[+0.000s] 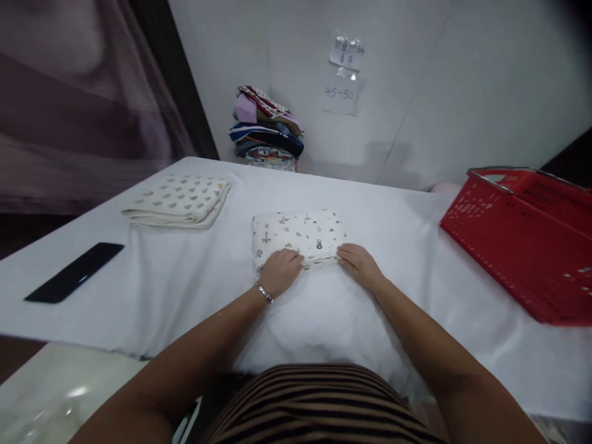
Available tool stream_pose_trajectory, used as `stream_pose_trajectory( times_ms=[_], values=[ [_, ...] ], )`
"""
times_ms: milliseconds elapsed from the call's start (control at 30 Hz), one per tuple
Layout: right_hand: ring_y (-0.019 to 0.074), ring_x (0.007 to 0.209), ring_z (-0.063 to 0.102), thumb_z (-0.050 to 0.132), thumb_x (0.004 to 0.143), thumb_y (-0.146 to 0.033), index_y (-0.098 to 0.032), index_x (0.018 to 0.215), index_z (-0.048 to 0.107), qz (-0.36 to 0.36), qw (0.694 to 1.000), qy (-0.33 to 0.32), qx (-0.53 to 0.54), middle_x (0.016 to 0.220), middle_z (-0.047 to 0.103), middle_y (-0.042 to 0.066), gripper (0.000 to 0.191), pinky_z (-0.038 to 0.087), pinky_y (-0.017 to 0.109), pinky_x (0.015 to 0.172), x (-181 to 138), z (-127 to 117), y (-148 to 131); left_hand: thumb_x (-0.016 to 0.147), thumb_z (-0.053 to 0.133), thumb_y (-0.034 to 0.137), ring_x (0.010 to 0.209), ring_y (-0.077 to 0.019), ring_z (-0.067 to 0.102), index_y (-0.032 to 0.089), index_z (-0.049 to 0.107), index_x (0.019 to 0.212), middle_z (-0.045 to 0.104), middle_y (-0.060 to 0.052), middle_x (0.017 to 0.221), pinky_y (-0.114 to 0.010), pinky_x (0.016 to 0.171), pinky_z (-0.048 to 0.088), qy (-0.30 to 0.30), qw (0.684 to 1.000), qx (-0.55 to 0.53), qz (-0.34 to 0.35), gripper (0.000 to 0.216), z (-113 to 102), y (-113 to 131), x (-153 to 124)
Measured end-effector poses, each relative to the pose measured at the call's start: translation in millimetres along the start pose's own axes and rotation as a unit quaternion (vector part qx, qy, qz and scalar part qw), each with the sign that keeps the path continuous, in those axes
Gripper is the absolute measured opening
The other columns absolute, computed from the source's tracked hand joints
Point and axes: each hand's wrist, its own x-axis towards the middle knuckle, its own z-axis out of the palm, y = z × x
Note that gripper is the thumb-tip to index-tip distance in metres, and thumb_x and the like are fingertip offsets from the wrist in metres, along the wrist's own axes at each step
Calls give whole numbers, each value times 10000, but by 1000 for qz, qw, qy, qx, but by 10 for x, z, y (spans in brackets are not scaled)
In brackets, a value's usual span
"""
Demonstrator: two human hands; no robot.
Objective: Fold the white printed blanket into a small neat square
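Note:
A folded white cloth (300, 233) with small printed figures lies in front of me on the white-covered table. My left hand (281, 271), with a bracelet at the wrist, grips its near edge left of the middle, fingers closed over the layers. At the near right corner my right hand (359, 264) pinches the same edge, thumb and fingers pressed together. The layered edge shows between the two hands. The fingertips under the cloth are hidden.
Another folded cloth (180, 200) with a leaf-like print lies at the left, behind a flat black object (76, 271). A red plastic basket (522, 240) stands at the right. Piled fabrics (268, 129) rise beyond the table (388, 216) against the wall, where paper signs (342, 92) hang.

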Motion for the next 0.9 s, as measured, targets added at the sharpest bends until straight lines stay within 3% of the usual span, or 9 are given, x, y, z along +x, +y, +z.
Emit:
stream_pose_trajectory(
  times_ms=[167, 367, 633, 900],
  values=[
    [231, 1125, 545, 478, 896, -233, -246, 1134, 621, 7, 1000, 3, 15, 1141, 637, 73, 278, 475, 460, 926, -59, 6, -4, 892, 434, 325, 934, -203, 537, 198, 598, 1005, 627, -76, 979, -349, 802, 404, 19, 997, 13, -73, 236, -163, -257, -386],
    [241, 1134, 543, 470, 894, -224, -252, 1155, 615, 8, 1000, 2, 19, 1139, 639, 68, 299, 471, 467, 942, -90, 41, 5, 864, 473, 346, 959, -184, 550, 216, 601, 1003, 632, -54, 997, -306, 815, 433, 40, 972, -40, -227, 229, -252, -426, -776],
    [245, 1205, 482, 479, 890, -227, -228, 1154, 611, -4, 1000, 6, 6, 1164, 629, 57, 295, 447, 472, 966, -122, 64, 48, 773, 563, 381, 741, -123, 579, 226, 557, 1008, 624, 1, 933, -251, 691, 445, 43, 896, -214, -386, 282, -233, -270, -695],
    [236, 1211, 475, 487, 886, -225, -240, 1173, 594, 2, 1000, 2, 7, 1175, 622, 46, 306, 441, 466, 975, -142, 84, 66, 732, 572, 343, 659, -125, 541, 215, 519, 838, 595, 33, 728, -242, 595, 385, 57, 862, -238, -443, 175, -184, -223, -576]
  ],
)
